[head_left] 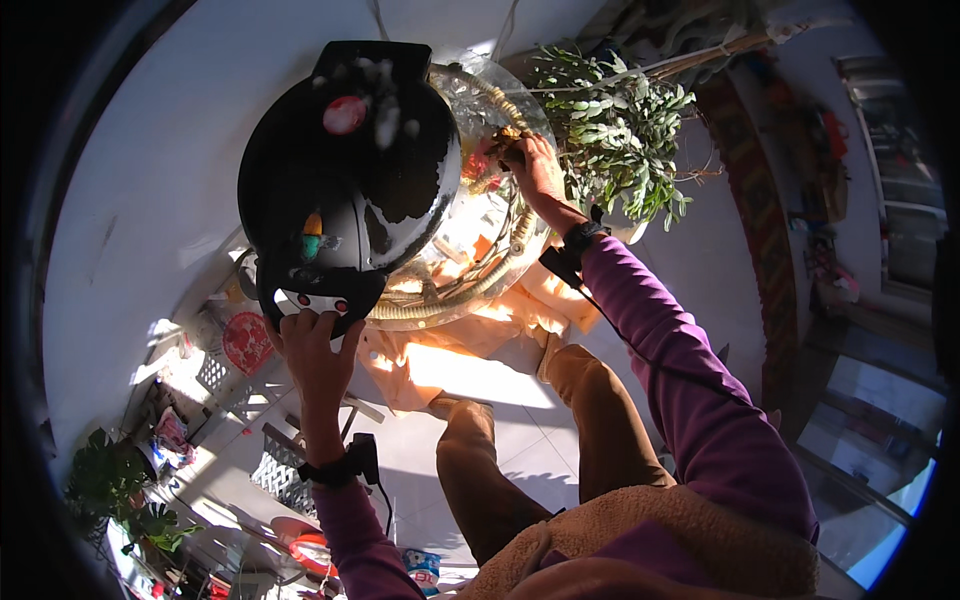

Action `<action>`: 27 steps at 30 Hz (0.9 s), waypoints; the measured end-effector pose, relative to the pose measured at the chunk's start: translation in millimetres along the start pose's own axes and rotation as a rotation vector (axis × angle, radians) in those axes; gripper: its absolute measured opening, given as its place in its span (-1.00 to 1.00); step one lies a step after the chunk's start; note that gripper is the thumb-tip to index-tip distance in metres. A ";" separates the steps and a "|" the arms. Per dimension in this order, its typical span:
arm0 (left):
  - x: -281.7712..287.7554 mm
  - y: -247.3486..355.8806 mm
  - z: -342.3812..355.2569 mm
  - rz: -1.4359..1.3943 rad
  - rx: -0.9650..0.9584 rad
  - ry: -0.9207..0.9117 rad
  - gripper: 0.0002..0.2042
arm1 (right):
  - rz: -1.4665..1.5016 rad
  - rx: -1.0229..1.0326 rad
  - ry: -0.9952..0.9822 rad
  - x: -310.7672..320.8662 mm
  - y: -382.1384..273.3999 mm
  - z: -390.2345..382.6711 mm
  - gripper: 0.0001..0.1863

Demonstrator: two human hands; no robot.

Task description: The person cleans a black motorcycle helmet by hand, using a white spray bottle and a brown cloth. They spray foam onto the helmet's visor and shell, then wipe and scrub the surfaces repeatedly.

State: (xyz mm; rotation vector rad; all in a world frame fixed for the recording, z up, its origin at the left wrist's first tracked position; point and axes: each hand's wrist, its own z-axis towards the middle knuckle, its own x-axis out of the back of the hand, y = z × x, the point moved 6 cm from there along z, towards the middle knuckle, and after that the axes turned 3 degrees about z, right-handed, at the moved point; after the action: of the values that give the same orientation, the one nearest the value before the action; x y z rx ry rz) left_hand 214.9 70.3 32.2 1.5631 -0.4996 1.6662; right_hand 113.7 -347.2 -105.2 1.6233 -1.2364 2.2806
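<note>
A round black electric griddle [290,160] with a projecting tab at its far side stands at the left part of a round glass-topped table [440,312]. White marks and shiny patches show on its lid. My left hand [318,355] has its fingers curled over the griddle's near handle, beside a pale panel with two red spots. Over the table's right side, my right hand [541,175] is closed on a crumpled brown-and-orange thing [508,143]. It looks like a scrunched rag, but its kind is hard to make out.
A leafy green plant [630,140] crowds the table's right edge. Peach cloth [405,365] hangs below the near rim, above my legs. On the left floor are a red round item [247,342], clutter and another plant [105,470]. A white wall [130,180] rises at the left.
</note>
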 end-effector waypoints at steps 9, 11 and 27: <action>-2.1 0.1 6.0 -0.023 0.029 -0.136 -0.71 | -0.002 0.360 0.096 -35.0 -14.4 130.5 -0.63; -0.4 1.2 9.4 -0.034 0.035 -0.126 -0.70 | -0.063 0.383 0.070 -44.5 -22.9 161.2 -0.65; -5.7 -5.4 10.7 -0.061 0.196 -0.293 -0.66 | 0.012 0.647 -0.025 -51.0 -60.8 193.7 -0.62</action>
State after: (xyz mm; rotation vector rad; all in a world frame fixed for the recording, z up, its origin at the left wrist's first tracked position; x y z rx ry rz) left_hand 225.6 64.2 27.3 1.9625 -0.4416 1.4828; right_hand 312.1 -412.4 -91.5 1.8038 -0.5176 2.8605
